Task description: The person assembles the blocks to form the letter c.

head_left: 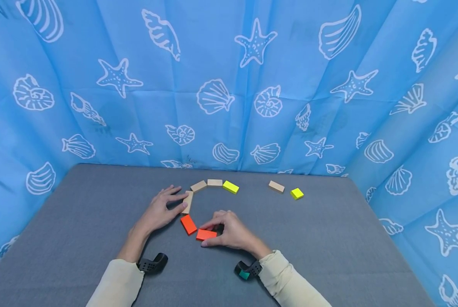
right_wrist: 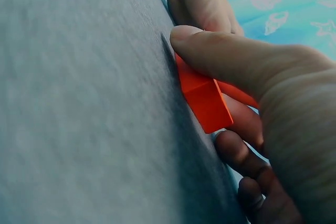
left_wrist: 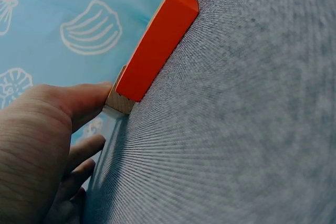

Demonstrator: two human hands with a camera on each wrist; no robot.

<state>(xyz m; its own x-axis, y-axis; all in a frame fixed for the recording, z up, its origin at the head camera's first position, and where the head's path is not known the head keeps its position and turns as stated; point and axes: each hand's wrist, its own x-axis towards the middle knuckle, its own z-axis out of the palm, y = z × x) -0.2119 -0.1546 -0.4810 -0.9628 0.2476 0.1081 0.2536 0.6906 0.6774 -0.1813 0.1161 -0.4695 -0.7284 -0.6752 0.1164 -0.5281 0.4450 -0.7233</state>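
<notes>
In the head view my left hand (head_left: 161,212) has its thumb and index finger on a plain wooden block (head_left: 188,202) in the left part of a curved row. The thumb meets that wooden block (left_wrist: 119,99) in the left wrist view, with the other fingers partly hidden behind. My right hand (head_left: 230,230) pinches an orange-red block (head_left: 205,234) lengthwise between thumb and fingers, low over the grey table. A second orange-red block (head_left: 188,224) lies between the two held ones. In the right wrist view the thumb covers part of the pinched orange-red block (right_wrist: 207,106).
Beyond the hands, the curve continues with two wooden blocks (head_left: 199,186) and a yellow block (head_left: 231,186). Farther right lie another wooden block (head_left: 276,186) and a yellow block (head_left: 297,193). A blue shell-patterned curtain (head_left: 213,128) hangs behind the grey table (head_left: 328,247).
</notes>
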